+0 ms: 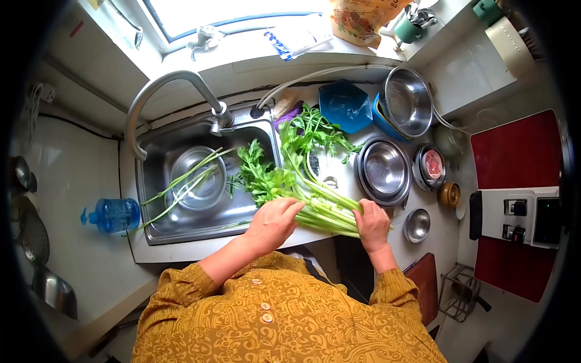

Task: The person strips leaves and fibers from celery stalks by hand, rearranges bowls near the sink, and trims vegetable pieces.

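A bunch of leafy green celery [324, 209] lies across the front edge of the sink and the counter to its right. My right hand [372, 225] is wrapped around the bare stalk ends. Closer to the leaves, my left hand [275, 224] is closed over the stalks near the sink's right rim. The leaves spread toward the back, partly over the basin. Several loose stalks [192, 178] rest across a round steel bowl [181, 158] inside the steel sink [151, 227]. The fingertips under the bunch are hidden.
A curved faucet [175, 75] arches over the sink. A blue pump bottle [115, 215] stands left. To the right are nested steel bowls [384, 172], a blue basket [345, 107], a large steel pot [407, 103] and a small steel bowl [417, 225]. A stove [514, 215] sits far right.
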Demonstrator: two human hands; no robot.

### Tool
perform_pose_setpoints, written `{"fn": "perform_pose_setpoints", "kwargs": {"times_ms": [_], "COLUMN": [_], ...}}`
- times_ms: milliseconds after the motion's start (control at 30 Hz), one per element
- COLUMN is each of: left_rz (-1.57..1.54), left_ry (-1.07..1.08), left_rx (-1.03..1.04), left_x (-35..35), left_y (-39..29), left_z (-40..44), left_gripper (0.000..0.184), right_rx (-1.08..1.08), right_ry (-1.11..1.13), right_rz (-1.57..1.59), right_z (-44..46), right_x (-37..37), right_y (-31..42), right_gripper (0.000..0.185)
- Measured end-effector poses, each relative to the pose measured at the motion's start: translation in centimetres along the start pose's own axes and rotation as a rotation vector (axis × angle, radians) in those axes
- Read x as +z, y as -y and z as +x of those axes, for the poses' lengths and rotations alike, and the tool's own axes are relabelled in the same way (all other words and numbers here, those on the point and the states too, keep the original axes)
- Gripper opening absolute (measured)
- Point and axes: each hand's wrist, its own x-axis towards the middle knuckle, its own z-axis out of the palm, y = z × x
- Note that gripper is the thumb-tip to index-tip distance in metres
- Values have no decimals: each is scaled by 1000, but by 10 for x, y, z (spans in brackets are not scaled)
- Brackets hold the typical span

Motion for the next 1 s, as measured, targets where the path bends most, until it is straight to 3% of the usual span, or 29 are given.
{"fn": "perform_pose_setpoints", "kwargs": {"times_ms": [33,200,267,367,400,467,500,600,667,733,767,833,1000], "left_rz": [33,166,515,712,645,336,217,270,225,137,190,168,206], "left_ry": [41,-75,-166,-103,-106,128,76,116,187,-2,48,-33,-188], "left_rx": [40,130,194,288,382,247,209,217,128,58,-4,-5,51], "left_x": [-3,-8,-8,0,-1,22,30,49,53,64,68,50,7], "left_y": [-5,-37,-42,-53,-55,-44,-39,-22,-26,-21,-16,-28,-53], "left_z": [12,87,102,105,108,101,97,87,86,84,82,84,83], "left_gripper": [66,92,82,64,55,45,37,35,46,62,73,76,75], "right_rx": [-40,-227,-229,-190,-164,-153,-164,-169,-184,-167,-108,-13,-69], "right_ry": [-4,-12,-7,53,80,149,164,185,199,168,138,79,131], "right_rz": [-3,-123,-132,-30,29,60,100,161,90,77,93,103,236], "right_z": [11,65,74,69,64,54,52,49,53,55,56,60,56], "right_x": [-18,-79,-80,-74,-71,-67,-66,-59,-53,-54,-55,-61,-95], "right_y": [8,31,27,25,28,34,34,23,10,4,2,3,28], "right_gripper": [30,33,32,31,31,33,34,30,20,12,12,11,11]}}
